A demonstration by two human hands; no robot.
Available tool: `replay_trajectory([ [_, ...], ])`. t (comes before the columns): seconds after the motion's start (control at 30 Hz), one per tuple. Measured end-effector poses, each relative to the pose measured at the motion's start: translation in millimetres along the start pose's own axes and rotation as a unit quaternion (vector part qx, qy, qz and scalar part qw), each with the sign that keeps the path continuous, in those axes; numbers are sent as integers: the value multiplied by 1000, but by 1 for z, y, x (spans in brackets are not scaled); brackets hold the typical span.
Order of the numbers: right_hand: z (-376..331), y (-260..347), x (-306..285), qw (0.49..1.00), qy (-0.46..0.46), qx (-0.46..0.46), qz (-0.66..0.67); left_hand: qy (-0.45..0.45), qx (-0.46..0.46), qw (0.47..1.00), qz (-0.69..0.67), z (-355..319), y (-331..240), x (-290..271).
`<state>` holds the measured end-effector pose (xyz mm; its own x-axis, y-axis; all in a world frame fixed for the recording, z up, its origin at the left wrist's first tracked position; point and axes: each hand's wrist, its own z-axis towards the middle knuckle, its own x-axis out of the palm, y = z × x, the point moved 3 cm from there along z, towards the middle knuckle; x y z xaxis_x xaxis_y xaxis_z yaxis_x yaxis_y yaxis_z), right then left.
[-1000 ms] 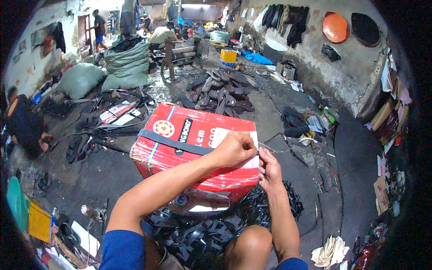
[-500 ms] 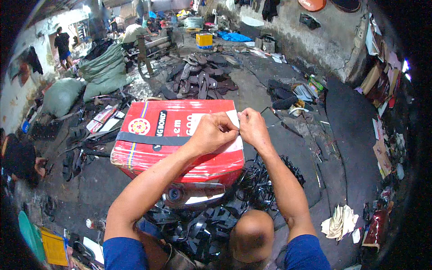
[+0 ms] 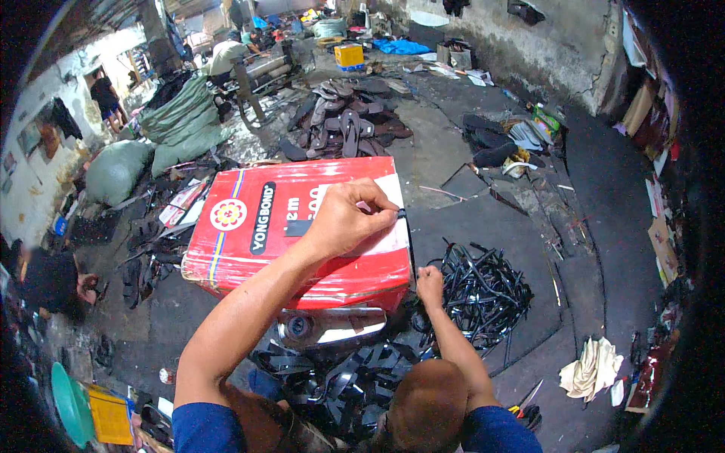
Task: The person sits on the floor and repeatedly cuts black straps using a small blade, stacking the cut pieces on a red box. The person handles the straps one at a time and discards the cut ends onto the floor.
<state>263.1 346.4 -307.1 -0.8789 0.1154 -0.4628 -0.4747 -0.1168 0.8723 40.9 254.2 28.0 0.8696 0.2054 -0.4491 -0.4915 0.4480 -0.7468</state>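
Observation:
A red cardboard box (image 3: 340, 281) covered in clear tape stands before me. Above its top, near the right edge, my left hand (image 3: 349, 219) pinches a black strap (image 3: 401, 214). A flat dark end of strap (image 3: 297, 228) shows on the box left of that hand; whether it is the same piece is hidden under the hand. From the pinch a thin black length runs down the box's right side to my right hand (image 3: 430, 287), which is closed around it. Beside and below the right hand lies a tangled heap of narrow black strips (image 3: 483, 291).
Wider black straps (image 3: 355, 377) lie between my knees and the box, near a roll (image 3: 300, 326). Beyond is a pile of sandals (image 3: 349, 124). Stuffed green sacks (image 3: 119, 172) are at left. A crumpled cloth (image 3: 591, 368) and yellow-red handled tool (image 3: 517, 411) lie at right.
My right hand has moved down from the box top to beside its right side, drawing the strap. The flat strap on the box has slid right, so less of it shows. My left hand stays pinched.

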Motion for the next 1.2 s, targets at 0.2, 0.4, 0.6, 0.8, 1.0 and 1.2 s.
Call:
replay_trajectory([
  [0.2, -35, -97, 15, 986, 42, 25, -159, 17, -23, 999, -31, 3, 1, 5],
  [0.4, -50, -76, 15, 979, 92, 181, -35, 17, -10, 999, -32, -5, 5, -1],
  [0.6, -22, -137, -9, 962, 19, -11, -273, 44, 215, 972, 83, 4, -14, 3],
  [0.8, 3, -122, -41, 932, 60, 9, -358, 36, 250, 955, 153, -9, -4, -7],
  [1.0, 18, -112, -82, 965, -31, 122, -230, 54, 237, 959, 146, -13, -10, -8],
  [1.2, 49, -99, -175, 897, -129, 163, -390, 97, 237, 956, 144, -15, -17, 3],
])
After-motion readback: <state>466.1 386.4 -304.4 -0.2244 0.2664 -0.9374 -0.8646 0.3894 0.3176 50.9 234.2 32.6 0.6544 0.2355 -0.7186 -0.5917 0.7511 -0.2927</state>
